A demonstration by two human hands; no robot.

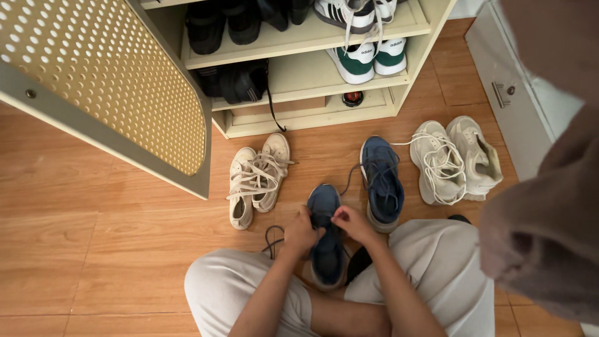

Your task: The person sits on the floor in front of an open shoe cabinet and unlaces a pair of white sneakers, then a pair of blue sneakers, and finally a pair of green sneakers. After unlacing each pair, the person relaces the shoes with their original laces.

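A blue sneaker [325, 206] lies on the wooden floor between my knees, toe pointing away from me. My left hand [300, 232] and my right hand [350, 223] are both closed on its dark laces over the middle of the shoe. A loose lace end [271, 238] curls on the floor to the left of the shoe. The second blue sneaker [382, 181] lies just to the right, apart from my hands, with its lace trailing.
A cream pair of shoes [257, 178] lies to the left and a bulky off-white pair [454, 160] to the right. An open shoe cabinet [312, 115] holds black and green-white shoes; its perforated door [106, 87] swings out at left. A grey cupboard [508, 100] stands right.
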